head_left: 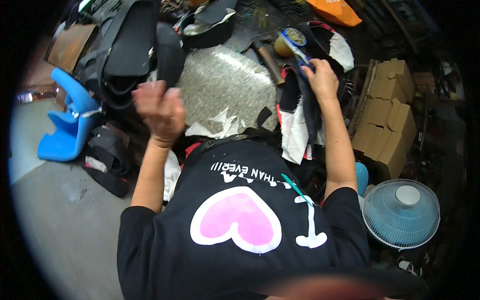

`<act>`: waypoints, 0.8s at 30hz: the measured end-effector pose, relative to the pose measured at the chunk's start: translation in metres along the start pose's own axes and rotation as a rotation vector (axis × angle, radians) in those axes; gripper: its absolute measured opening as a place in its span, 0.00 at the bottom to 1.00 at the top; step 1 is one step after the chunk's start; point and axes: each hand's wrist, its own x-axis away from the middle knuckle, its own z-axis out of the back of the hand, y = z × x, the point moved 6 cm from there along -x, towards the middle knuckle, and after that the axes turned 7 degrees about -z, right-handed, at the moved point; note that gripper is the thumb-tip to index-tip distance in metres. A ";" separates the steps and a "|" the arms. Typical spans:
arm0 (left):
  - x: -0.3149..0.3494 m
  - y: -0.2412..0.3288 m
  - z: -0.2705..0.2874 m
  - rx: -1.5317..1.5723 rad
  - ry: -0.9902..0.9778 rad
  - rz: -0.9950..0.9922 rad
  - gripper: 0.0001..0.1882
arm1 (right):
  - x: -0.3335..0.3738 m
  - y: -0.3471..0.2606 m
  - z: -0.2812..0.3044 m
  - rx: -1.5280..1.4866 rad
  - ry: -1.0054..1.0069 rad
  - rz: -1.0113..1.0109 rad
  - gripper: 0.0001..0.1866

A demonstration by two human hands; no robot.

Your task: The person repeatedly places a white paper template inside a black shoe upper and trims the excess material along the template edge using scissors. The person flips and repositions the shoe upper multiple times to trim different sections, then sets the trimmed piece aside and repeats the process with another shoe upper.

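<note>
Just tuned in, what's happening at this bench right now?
A person in a black shirt works over a cluttered bench with a speckled stone slab. The right hand holds blue-handled scissors against a hanging piece of black, white and red fabric. The left hand is raised, blurred and apparently empty, near a pile of black padded pieces. A hammer lies on the slab; cardboard boxes and a fan sit to the right.
</note>
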 end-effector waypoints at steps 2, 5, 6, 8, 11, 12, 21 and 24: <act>-0.013 0.039 -0.051 0.319 -0.234 -0.119 0.23 | 0.003 -0.005 0.004 0.012 0.040 0.040 0.17; -0.006 0.064 -0.107 0.463 -0.471 -0.102 0.22 | 0.005 -0.013 0.015 0.031 0.122 0.113 0.16; 0.000 0.065 -0.120 0.495 -0.522 -0.046 0.22 | 0.004 -0.014 0.016 0.067 0.110 0.119 0.16; 0.014 0.063 -0.138 0.564 -0.571 0.071 0.23 | 0.003 -0.017 0.016 0.140 0.080 0.128 0.16; 0.031 0.058 -0.153 0.629 -0.560 0.181 0.23 | -0.003 -0.020 0.015 0.082 0.034 0.134 0.16; 0.035 0.059 -0.154 0.618 -0.565 0.174 0.23 | -0.005 -0.020 0.013 0.051 0.013 0.128 0.16; 0.036 0.058 -0.151 0.624 -0.519 0.210 0.20 | -0.091 0.065 -0.034 0.079 0.039 -0.075 0.25; 0.039 0.056 -0.152 0.647 -0.515 0.219 0.19 | -0.101 0.119 -0.074 0.130 -0.248 -0.286 0.24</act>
